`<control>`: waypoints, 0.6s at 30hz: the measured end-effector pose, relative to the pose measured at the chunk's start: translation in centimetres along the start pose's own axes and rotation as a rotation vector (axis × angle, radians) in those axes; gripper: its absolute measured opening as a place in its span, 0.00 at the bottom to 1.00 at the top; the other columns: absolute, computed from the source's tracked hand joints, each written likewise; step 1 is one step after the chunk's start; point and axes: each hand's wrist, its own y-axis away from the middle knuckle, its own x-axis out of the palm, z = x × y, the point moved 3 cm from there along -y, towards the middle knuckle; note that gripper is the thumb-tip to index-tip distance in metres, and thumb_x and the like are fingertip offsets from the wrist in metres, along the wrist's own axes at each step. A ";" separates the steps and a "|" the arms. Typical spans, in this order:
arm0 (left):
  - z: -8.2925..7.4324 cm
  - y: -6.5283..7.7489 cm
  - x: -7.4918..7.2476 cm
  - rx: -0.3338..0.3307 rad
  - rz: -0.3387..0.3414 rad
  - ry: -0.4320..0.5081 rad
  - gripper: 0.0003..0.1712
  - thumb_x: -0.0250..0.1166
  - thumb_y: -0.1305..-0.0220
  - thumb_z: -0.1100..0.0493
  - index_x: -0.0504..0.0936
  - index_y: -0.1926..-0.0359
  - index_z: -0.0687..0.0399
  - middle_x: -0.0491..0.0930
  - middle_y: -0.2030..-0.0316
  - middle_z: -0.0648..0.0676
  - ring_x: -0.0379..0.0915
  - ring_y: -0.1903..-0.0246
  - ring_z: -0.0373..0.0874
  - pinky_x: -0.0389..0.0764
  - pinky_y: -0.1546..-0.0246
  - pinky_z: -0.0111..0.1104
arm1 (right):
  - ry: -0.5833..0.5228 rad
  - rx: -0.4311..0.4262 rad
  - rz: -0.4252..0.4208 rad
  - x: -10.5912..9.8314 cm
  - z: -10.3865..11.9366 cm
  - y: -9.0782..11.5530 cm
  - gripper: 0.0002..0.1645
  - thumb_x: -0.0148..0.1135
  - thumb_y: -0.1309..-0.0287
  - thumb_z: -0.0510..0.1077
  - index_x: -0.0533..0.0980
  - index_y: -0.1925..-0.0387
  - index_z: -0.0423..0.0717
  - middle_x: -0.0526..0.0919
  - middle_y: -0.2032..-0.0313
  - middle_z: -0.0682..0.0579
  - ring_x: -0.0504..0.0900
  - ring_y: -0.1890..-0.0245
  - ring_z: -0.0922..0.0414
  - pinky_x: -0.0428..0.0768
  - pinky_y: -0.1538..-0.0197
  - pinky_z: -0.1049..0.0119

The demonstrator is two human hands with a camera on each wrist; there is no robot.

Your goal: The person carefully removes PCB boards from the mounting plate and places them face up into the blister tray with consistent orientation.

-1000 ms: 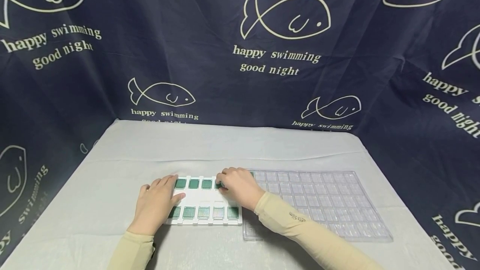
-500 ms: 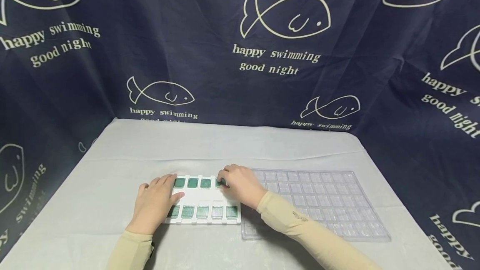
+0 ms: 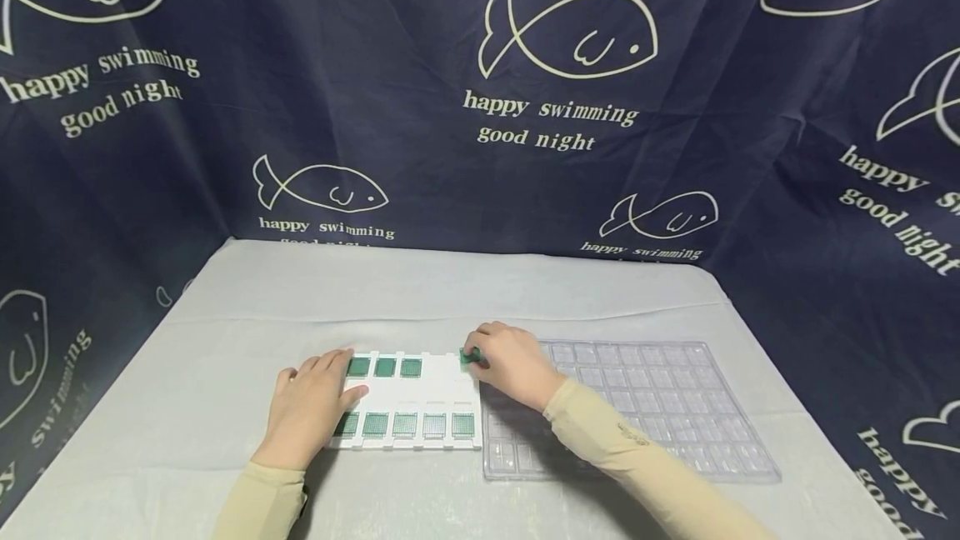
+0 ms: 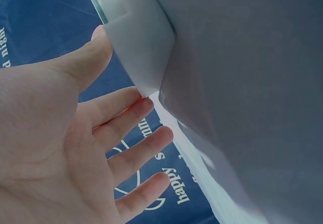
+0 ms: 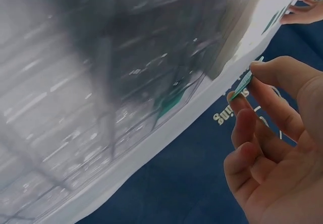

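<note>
My right hand (image 3: 513, 363) pinches a small green circuit board (image 5: 243, 85) between thumb and fingertips, above the back right corner of the white tray (image 3: 386, 392). In the right wrist view the board is tilted and seen nearly edge-on. More green boards sit in the white tray, three visible in the back row (image 3: 386, 367) and several in the front row (image 3: 405, 424). My left hand (image 3: 309, 402) rests on the tray's left end. The left wrist view shows its thumb (image 4: 96, 50) and index fingertip at the tray's edge, the other fingers extended.
A clear plastic tray (image 3: 622, 398) with rows of compartments lies right beside the white tray, partly under my right forearm. In the right wrist view a green board (image 5: 169, 105) shows in its corner. Dark blue printed cloth (image 3: 420, 107) walls the table (image 3: 360, 290).
My right hand has lifted the board from the white tray's back row and carried it right, towards the clear tray; its slot shows white now. My left hand stays in place.
</note>
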 end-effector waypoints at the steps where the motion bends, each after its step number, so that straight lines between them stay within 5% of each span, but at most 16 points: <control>1: 0.0 0.0 0.0 -0.001 0.003 -0.001 0.36 0.70 0.35 0.47 0.74 0.32 0.61 0.78 0.36 0.62 0.74 0.38 0.62 0.68 0.45 0.57 | 0.001 0.010 0.006 0.0 -0.3 0.1 0.10 0.77 0.46 0.45 0.85 0.62 0.52 0.88 0.62 0.57 0.86 0.62 0.60 0.86 0.59 0.66; 18: 0.0 0.0 0.1 -0.001 0.017 0.004 0.37 0.70 0.36 0.46 0.74 0.32 0.61 0.78 0.36 0.63 0.74 0.38 0.63 0.68 0.44 0.57 | -0.019 0.171 0.094 -0.5 -5.1 2.5 0.11 0.75 0.46 0.44 0.85 0.60 0.53 0.88 0.60 0.55 0.87 0.61 0.55 0.86 0.61 0.58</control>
